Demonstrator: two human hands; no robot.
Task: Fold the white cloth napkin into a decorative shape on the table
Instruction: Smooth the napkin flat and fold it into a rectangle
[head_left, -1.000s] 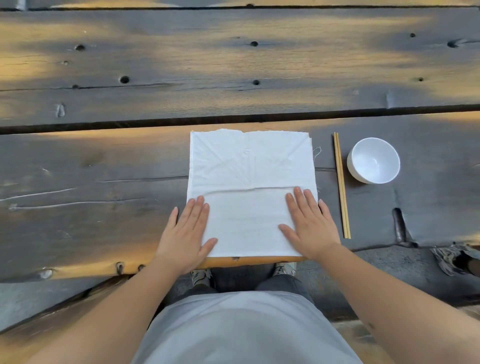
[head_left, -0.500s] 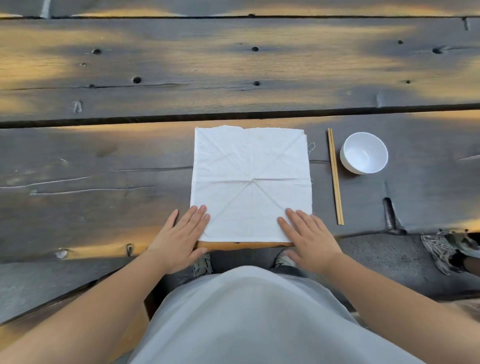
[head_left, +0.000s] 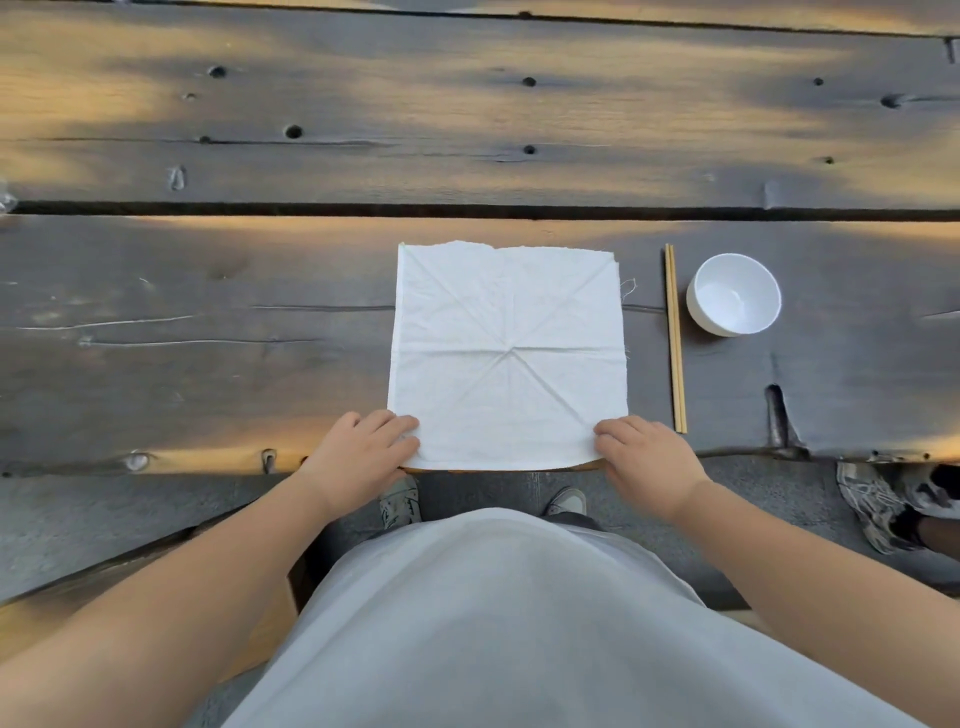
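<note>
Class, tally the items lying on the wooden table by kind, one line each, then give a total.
White cloth napkin: 1
Wooden chopsticks: 2
White bowl: 1
Total: 4

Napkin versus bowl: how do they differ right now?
The napkin lies flat, square and creased; the bowl stands upright, round and smooth. The left hand and right hand pinch the napkin's near corners; the bowl is untouched. Both are white.

napkin near corners under hands, shoe cropped
</note>
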